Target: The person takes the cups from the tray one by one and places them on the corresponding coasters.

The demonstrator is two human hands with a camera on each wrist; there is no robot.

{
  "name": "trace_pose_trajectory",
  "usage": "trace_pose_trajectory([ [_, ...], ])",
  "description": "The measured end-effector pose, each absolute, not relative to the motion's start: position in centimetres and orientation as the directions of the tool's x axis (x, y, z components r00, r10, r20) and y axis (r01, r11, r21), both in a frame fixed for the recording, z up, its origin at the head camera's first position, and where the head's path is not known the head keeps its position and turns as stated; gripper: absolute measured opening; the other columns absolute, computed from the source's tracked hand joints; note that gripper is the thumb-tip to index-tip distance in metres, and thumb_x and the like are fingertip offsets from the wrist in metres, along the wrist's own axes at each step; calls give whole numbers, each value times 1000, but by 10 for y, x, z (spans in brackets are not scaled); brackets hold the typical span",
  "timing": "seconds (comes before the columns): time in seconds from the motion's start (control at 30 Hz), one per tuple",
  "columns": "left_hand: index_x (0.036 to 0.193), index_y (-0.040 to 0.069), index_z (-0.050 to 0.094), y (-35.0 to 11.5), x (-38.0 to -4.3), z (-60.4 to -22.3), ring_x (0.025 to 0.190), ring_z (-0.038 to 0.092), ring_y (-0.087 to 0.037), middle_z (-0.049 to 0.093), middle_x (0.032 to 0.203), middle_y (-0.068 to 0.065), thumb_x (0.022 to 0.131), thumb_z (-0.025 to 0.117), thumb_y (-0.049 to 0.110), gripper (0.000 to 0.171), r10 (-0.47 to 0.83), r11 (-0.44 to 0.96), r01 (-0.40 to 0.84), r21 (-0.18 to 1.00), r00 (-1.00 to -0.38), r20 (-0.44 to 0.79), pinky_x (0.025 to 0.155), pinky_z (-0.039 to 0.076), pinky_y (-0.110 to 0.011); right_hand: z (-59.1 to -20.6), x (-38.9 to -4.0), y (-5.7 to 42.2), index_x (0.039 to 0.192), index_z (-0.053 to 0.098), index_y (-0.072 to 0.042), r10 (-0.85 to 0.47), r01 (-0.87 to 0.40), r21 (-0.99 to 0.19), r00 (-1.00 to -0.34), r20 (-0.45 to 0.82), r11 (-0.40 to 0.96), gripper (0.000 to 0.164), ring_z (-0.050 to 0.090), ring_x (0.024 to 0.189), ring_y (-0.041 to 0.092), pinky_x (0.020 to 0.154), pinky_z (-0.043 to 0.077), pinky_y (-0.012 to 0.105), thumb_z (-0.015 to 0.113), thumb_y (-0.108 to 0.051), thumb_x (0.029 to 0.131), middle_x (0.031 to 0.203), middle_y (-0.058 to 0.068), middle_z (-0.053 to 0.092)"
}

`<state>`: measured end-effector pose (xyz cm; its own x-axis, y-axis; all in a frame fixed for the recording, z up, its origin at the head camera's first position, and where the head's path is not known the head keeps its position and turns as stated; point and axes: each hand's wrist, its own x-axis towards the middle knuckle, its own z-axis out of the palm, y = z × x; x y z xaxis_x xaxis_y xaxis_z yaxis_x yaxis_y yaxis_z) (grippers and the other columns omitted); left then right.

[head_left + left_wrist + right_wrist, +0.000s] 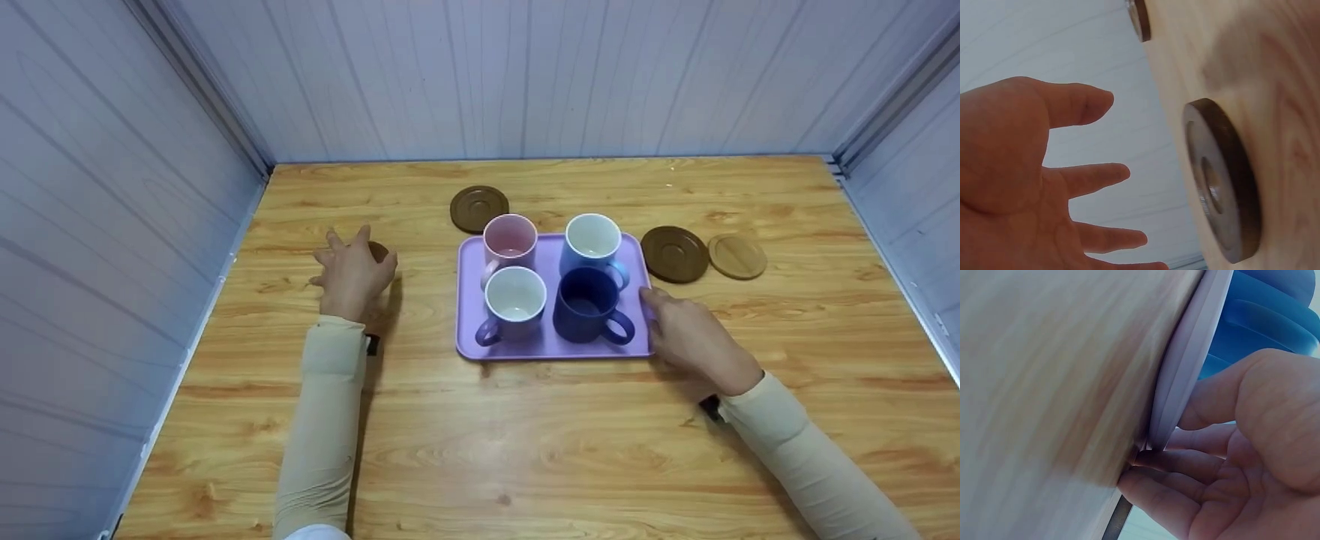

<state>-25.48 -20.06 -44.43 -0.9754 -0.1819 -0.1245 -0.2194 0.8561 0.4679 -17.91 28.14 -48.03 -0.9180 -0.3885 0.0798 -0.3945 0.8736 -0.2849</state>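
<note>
My left hand (351,274) is spread over a round brown wooden coaster (380,250), mostly hidden beneath it in the head view. In the left wrist view, a gap separates the straight fingers (1109,239) from that coaster (1224,185). At the right end of a purple tray (525,351), my right hand (694,337) grips the rim, thumb on the upper side and fingers at the lower edge. On the tray stand a pink mug (510,241), a light blue mug (591,244), a white-lined mug with a purple handle (516,300) and a dark blue mug (585,307).
Behind the tray lies a brown coaster (478,209). To its right are another brown coaster (674,255) and a lighter wooden one (737,256), side by side. Pale panel walls (487,82) enclose the wooden table (487,450) at the back and both sides.
</note>
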Motion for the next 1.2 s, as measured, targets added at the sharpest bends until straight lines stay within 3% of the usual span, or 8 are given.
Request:
trace_pose_trajectory([
  [0.27,166,19,24,-204,-260,-459,146,-7,-68,-9,166,-37,102,54,45,75,-168,852,-251,460,-962,-214,99,12,-92,-478,-180,283,140,53,13,-380,-381,-286,-923,61,879,46,69,101,50,88,54,62,56,-5,97,130,33,63],
  [0.47,167,21,21,-205,-263,-468,147,-10,-67,-13,165,-36,103,52,45,75,-162,854,-256,453,-958,-237,98,20,-90,-478,-179,282,140,54,13,-382,-385,-279,-922,66,880,47,68,101,51,87,54,62,57,-4,96,131,32,63],
  [0.7,167,20,22,-207,-266,-470,145,-6,-69,-10,165,-38,104,48,43,72,-139,864,-247,439,-955,-263,98,28,-86,-480,-179,282,141,53,13,-388,-389,-272,-920,62,880,48,68,103,51,88,54,62,56,-4,96,134,32,62],
  [0.9,167,19,22,-209,-268,-470,146,-8,-68,-10,164,-39,104,46,39,70,-133,852,-261,453,-946,-296,104,21,-86,-480,-179,282,141,52,14,-387,-387,-271,-920,55,881,48,67,106,52,90,53,62,56,-6,97,135,33,61],
  [1.2,167,20,21,-209,-267,-470,146,1,-67,-3,163,-42,104,44,37,69,-126,856,-259,448,-944,-303,105,24,-83,-480,-179,282,141,53,14,-381,-382,-276,-923,61,882,49,68,102,53,88,54,63,57,-4,95,135,33,61],
])
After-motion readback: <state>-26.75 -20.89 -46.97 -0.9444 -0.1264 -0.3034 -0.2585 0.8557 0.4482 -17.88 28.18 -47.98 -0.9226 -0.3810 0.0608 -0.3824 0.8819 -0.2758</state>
